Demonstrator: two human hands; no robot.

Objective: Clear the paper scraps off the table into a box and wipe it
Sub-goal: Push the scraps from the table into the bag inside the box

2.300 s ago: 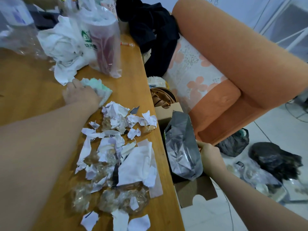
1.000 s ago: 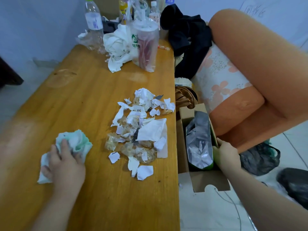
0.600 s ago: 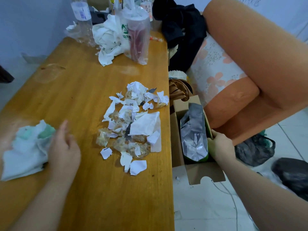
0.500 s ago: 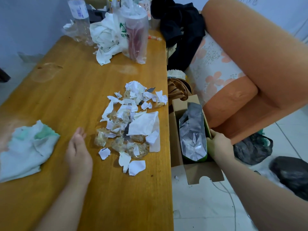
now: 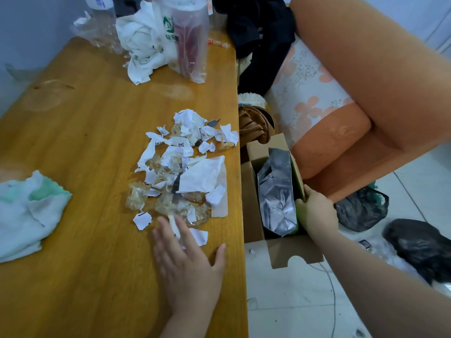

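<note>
A heap of torn white paper scraps (image 5: pixel 185 167) mixed with crumpled clear plastic lies near the right edge of the wooden table (image 5: pixel 85 132). My left hand (image 5: pixel 188 259) lies flat and open on the table at the near end of the heap, its fingertips over the closest scraps. An open cardboard box (image 5: pixel 251 191) sits below the table's right edge with a silver foil bag (image 5: pixel 275 191) in it. My right hand (image 5: pixel 314 211) grips the box's far wall. A white and green cloth (image 5: pixel 26 213) lies loose at the table's left.
At the table's far end stand a plastic bag with a cup (image 5: pixel 188 37), a crumpled white bag (image 5: pixel 141 42) and a clear bottle (image 5: pixel 100 18). An orange armchair (image 5: pixel 361 93) with dark clothes (image 5: pixel 261 37) is right of the box. Black bags (image 5: pixel 361 208) lie on the tiled floor.
My left hand let go of the cloth at the left and moved right across the table to the near end of the scrap heap. My right hand stayed on the box.
</note>
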